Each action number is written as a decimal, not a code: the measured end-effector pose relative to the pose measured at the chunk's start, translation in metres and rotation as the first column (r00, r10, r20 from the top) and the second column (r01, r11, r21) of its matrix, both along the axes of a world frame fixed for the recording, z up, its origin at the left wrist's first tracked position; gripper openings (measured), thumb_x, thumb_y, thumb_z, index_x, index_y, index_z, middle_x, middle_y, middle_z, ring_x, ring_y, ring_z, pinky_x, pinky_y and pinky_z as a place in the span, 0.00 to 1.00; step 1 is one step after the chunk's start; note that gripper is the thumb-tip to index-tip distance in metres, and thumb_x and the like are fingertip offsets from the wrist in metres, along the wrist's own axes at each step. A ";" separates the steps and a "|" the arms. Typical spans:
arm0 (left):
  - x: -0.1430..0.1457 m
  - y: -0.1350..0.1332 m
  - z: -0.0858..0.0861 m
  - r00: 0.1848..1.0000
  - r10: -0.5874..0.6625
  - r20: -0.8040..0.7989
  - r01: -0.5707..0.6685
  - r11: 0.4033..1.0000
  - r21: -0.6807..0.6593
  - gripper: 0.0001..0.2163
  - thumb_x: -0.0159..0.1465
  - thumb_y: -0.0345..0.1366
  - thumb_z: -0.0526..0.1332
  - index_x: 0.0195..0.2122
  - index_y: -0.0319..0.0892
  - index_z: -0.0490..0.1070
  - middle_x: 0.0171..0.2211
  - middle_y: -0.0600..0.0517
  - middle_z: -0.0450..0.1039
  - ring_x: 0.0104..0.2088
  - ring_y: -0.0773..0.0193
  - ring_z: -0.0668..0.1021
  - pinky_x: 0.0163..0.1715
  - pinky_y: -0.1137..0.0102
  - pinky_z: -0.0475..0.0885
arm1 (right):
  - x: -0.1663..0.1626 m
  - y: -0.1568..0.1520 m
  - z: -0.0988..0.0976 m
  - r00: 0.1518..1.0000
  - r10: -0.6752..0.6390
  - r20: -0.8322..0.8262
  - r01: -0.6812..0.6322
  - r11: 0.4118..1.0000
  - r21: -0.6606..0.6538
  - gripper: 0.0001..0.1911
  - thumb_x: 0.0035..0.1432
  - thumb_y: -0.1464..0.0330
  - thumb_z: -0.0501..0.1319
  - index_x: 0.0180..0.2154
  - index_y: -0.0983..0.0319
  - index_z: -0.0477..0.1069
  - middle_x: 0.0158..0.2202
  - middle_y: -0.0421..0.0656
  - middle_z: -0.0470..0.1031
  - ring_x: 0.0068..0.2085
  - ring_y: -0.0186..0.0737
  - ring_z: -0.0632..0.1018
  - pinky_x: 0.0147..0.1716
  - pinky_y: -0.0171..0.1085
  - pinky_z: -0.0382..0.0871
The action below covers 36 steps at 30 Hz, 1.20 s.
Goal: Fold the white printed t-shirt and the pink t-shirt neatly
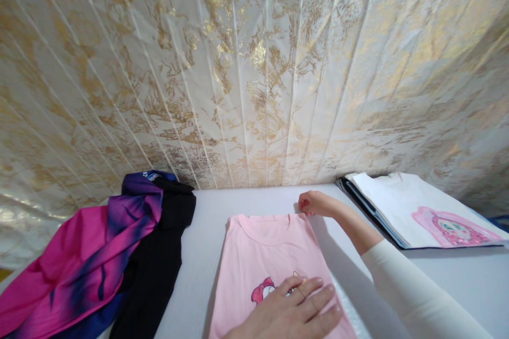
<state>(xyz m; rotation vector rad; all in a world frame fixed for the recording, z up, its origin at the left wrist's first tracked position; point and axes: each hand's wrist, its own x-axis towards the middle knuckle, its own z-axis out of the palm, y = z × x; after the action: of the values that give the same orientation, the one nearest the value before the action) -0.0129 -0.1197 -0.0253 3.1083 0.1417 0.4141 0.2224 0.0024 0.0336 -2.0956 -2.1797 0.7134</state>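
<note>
A pink T-shirt [242, 259], folded into a rectangle, lies on the white table with its round neckline at the far end. A cartoon print with a red bow shows on its front, partly covered by my left hand [294, 310]. That hand rests flat on the shirt with its fingers stretched out. At the shirt's far right shoulder corner, my right hand [317, 203] has its fingers curled together, pinching the fabric's edge. The lower end of the shirt runs out of the view.
On the left, a loose heap of pink, purple and blue clothing [91, 254] lies beside black fabric [159, 265]. A stack of folded shirts, topped by a white T-shirt [393, 196] with a pink print, sits at the right. A white and gold curtain [254, 90] hangs behind the white table [210, 201].
</note>
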 end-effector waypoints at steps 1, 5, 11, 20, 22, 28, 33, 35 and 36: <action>0.001 0.000 0.002 1.000 0.005 -0.003 -0.005 1.000 -0.016 0.18 0.75 0.35 0.43 0.64 0.41 0.54 0.66 0.48 0.52 0.65 0.59 0.57 0.60 0.64 0.58 | 0.000 -0.002 0.001 1.000 0.007 -0.003 -0.007 1.000 0.000 0.13 0.48 0.78 0.57 0.34 0.64 0.78 0.28 0.43 0.80 0.30 0.38 0.77 0.28 0.30 0.64; 0.005 0.002 0.018 0.998 0.016 -0.067 -0.025 0.990 -0.141 0.21 0.75 0.40 0.41 0.66 0.39 0.50 0.67 0.46 0.50 0.66 0.58 0.55 0.60 0.62 0.59 | -0.003 -0.006 0.000 1.000 0.028 -0.011 -0.028 0.999 0.031 0.10 0.52 0.74 0.60 0.34 0.61 0.79 0.34 0.43 0.81 0.34 0.37 0.78 0.31 0.30 0.64; 0.002 0.011 0.016 0.994 0.046 -0.103 -0.069 0.972 -0.226 0.31 0.72 0.50 0.46 0.68 0.35 0.41 0.68 0.44 0.41 0.67 0.55 0.50 0.64 0.60 0.49 | -0.008 -0.003 -0.013 0.999 0.021 0.043 -0.024 0.996 0.081 0.06 0.50 0.73 0.61 0.28 0.63 0.78 0.29 0.44 0.79 0.32 0.39 0.77 0.29 0.32 0.61; 0.001 0.015 0.016 0.988 0.056 -0.145 -0.105 0.928 -0.359 0.34 0.70 0.54 0.45 0.68 0.33 0.41 0.68 0.40 0.40 0.68 0.53 0.48 0.64 0.59 0.49 | -0.007 -0.014 -0.012 1.000 -0.003 -0.003 0.003 0.976 0.220 0.10 0.52 0.76 0.57 0.32 0.63 0.78 0.33 0.46 0.79 0.35 0.40 0.76 0.33 0.31 0.62; 0.006 0.022 0.029 0.984 0.097 -0.152 -0.150 0.906 -0.396 0.34 0.70 0.54 0.44 0.68 0.33 0.43 0.68 0.39 0.40 0.68 0.53 0.47 0.64 0.58 0.48 | -0.005 -0.023 -0.010 0.999 0.017 -0.046 -0.004 0.965 0.262 0.14 0.54 0.77 0.54 0.35 0.63 0.78 0.36 0.46 0.78 0.37 0.40 0.76 0.37 0.32 0.63; 0.035 0.034 0.032 0.938 0.300 -0.175 -0.346 0.853 -0.391 0.35 0.68 0.55 0.46 0.67 0.32 0.48 0.68 0.36 0.41 0.67 0.47 0.46 0.64 0.52 0.45 | 0.003 -0.030 -0.015 0.979 0.125 -0.159 -0.083 0.965 0.247 0.11 0.54 0.72 0.57 0.35 0.63 0.79 0.34 0.45 0.76 0.33 0.39 0.75 0.35 0.33 0.67; 0.041 0.027 0.016 0.907 0.378 -0.186 -0.421 0.818 -0.392 0.37 0.67 0.59 0.45 0.68 0.35 0.46 0.69 0.37 0.35 0.68 0.47 0.39 0.64 0.50 0.42 | 0.011 -0.023 -0.025 0.972 0.142 -0.187 -0.096 0.966 0.239 0.08 0.55 0.70 0.59 0.31 0.64 0.77 0.33 0.45 0.74 0.32 0.38 0.74 0.33 0.32 0.66; 0.040 0.025 0.014 0.909 0.377 -0.180 -0.418 0.820 -0.392 0.37 0.67 0.58 0.45 0.68 0.35 0.45 0.69 0.37 0.34 0.68 0.48 0.38 0.64 0.50 0.42 | 0.012 -0.022 -0.028 0.975 0.138 -0.174 -0.093 0.964 0.248 0.09 0.55 0.70 0.58 0.29 0.65 0.76 0.33 0.45 0.74 0.32 0.38 0.73 0.33 0.32 0.66; 0.039 0.025 0.015 0.909 0.378 -0.176 -0.417 0.821 -0.391 0.37 0.68 0.58 0.45 0.68 0.35 0.45 0.69 0.36 0.34 0.68 0.48 0.38 0.64 0.51 0.42 | 0.012 -0.021 -0.029 0.978 0.132 -0.163 -0.088 0.963 0.254 0.09 0.55 0.70 0.58 0.28 0.65 0.76 0.32 0.45 0.73 0.32 0.37 0.73 0.34 0.32 0.65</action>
<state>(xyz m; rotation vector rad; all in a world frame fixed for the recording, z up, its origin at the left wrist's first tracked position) 0.0261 -0.0947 -0.0108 2.6499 0.7836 0.2009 0.2347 -0.0191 0.0042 -1.7333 -2.1731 0.5786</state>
